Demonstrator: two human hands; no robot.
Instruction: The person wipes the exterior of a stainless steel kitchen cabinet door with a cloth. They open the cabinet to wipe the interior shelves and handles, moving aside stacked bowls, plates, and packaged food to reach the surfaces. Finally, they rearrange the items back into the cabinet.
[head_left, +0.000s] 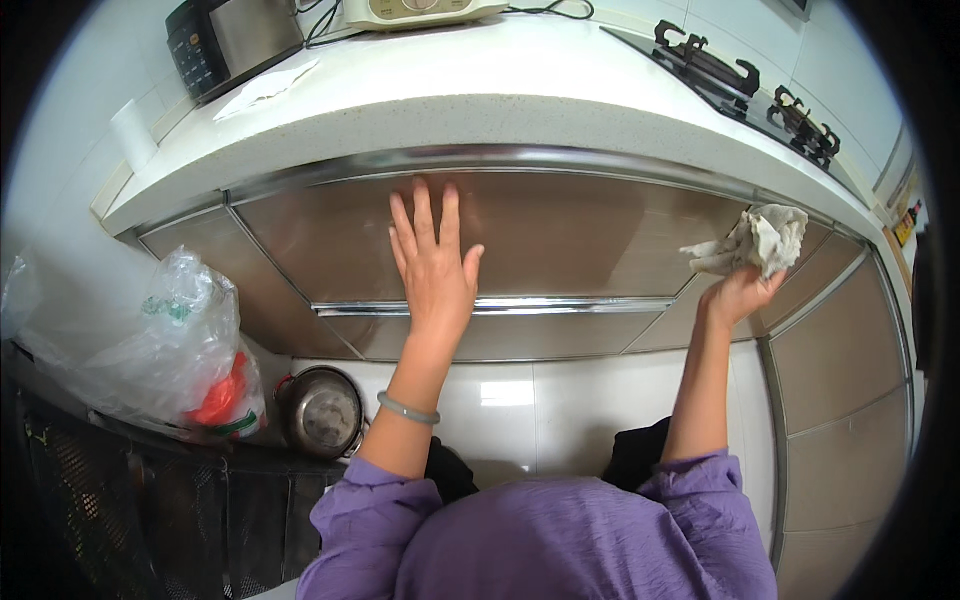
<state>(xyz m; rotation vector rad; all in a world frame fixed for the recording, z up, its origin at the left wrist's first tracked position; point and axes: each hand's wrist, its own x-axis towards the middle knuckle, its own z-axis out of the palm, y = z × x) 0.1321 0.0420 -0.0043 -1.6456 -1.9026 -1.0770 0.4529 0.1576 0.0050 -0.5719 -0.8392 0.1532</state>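
Observation:
My left hand (437, 262) is spread against or just before the brown cabinet drawer front (570, 240), fingers pointing up towards the metal strip (525, 156) under the countertop. It holds nothing, and a pale bangle circles its wrist. Off to the right, my right hand (739, 296) grips a crumpled off-white cloth (772, 232) near the right end of the drawer front. Part of the cloth hangs out to the left of the hand. Whether the cloth touches the cabinet I cannot tell. A shiny metal rail (555, 304) runs below the drawer front.
Above is the white countertop (480, 67), bearing a gas hob (742, 90), a cream appliance (420, 11), a black-and-steel appliance (240, 45) and a paper tissue (262, 90). A metal pot (324, 412) stands on the floor at left, beside a clear plastic bag (165, 352) and a black rack (172, 502).

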